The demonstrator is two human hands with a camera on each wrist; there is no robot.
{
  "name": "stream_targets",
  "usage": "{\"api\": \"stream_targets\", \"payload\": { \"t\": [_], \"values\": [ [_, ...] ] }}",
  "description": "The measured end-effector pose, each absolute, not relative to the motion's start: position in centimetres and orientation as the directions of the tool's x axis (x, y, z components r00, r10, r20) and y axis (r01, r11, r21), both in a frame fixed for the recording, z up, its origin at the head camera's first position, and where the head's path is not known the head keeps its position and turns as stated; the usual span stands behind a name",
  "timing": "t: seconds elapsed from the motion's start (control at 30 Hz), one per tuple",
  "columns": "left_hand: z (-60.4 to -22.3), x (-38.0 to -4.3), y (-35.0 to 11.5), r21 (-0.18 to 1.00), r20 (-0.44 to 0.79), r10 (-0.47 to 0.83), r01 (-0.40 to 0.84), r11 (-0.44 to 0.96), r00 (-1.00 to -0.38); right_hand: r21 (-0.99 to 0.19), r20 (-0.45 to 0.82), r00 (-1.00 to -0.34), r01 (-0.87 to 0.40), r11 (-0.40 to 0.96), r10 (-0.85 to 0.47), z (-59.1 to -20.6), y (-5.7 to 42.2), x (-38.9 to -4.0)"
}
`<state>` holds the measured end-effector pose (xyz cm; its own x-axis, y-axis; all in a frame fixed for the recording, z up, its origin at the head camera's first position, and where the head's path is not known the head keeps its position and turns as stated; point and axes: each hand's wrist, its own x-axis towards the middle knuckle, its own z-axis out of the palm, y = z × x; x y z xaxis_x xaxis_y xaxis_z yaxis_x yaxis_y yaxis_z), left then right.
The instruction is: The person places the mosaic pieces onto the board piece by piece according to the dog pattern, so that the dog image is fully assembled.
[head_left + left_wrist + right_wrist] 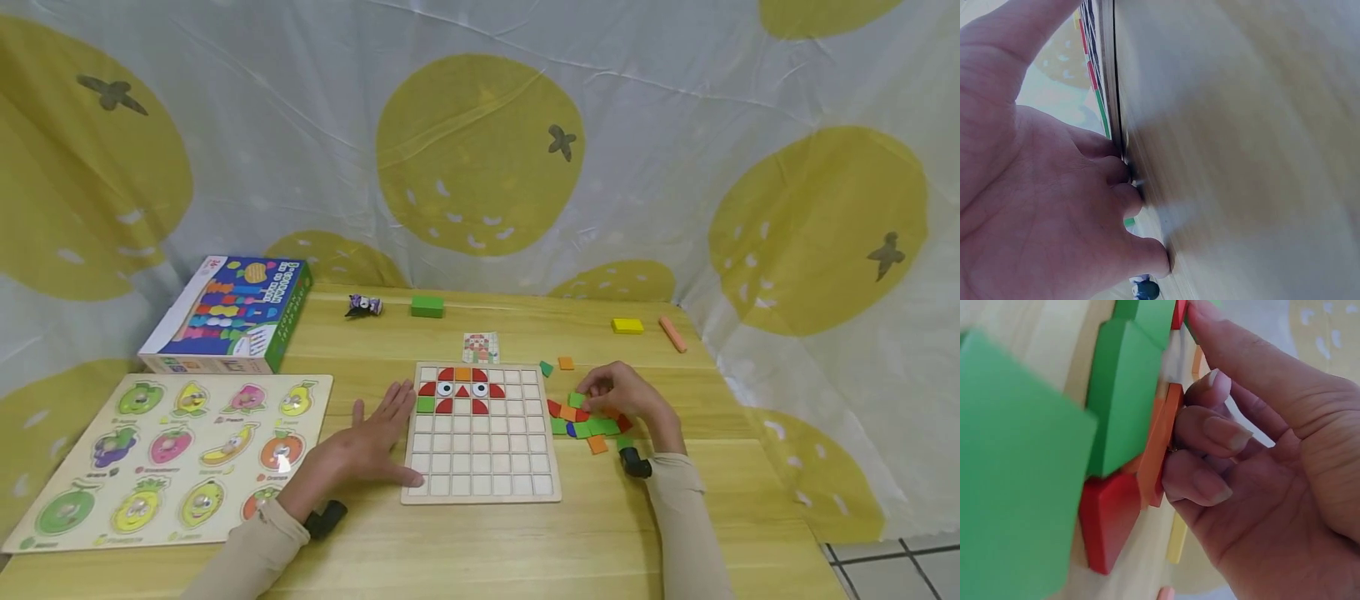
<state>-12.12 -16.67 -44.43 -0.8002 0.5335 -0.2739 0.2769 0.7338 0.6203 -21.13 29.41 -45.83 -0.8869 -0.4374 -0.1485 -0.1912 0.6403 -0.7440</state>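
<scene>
A square wooden grid board (480,467) lies flat on the table, with red, orange, green and eye-printed tiles set in its upper left cells. My left hand (367,442) rests along the board's left edge, fingers spread and the thumb at the lower left corner. In the left wrist view, the fingertips (1154,256) come down at the tabletop. My right hand (626,394) is over the loose pile right of the board, its thumb and forefinger pinching a green tile (576,400). Its other fingers curl beside an orange tile (1159,434) and a red tile (1110,515).
A small pattern card (481,347) lies just behind the board. At left are a fruit puzzle board (168,417) and a toy box (232,312). Along the back sit a small dark figure (364,306), a green block (427,307), a yellow block (627,326) and an orange stick (672,333).
</scene>
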Motion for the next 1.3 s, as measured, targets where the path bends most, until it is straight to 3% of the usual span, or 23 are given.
{"api": "stream_targets", "payload": {
  "t": [0.57, 0.9, 1.3],
  "values": [
    [-45.9, -12.5, -16.8, 0.634, -0.264, 0.531, 0.27, 0.725, -0.805, -0.723, -0.117, -0.907, -0.202, 0.661, -0.405, -44.6, 27.9, -20.7],
    [-45.2, -12.5, -16.7, 0.613, -0.286, 0.523, 0.266, 0.743, -0.803, -0.793, -0.041, -0.857, -0.285, 0.539, -0.513, -44.5, 24.1, -20.8],
    [-44.4, -12.3, -16.4, 0.615, -0.305, 0.513, 0.245, 0.749, -0.803, -0.787, -0.04, -0.846, -0.301, 0.538, -0.532, -45.4, 18.6, -20.6]
  ]
}}
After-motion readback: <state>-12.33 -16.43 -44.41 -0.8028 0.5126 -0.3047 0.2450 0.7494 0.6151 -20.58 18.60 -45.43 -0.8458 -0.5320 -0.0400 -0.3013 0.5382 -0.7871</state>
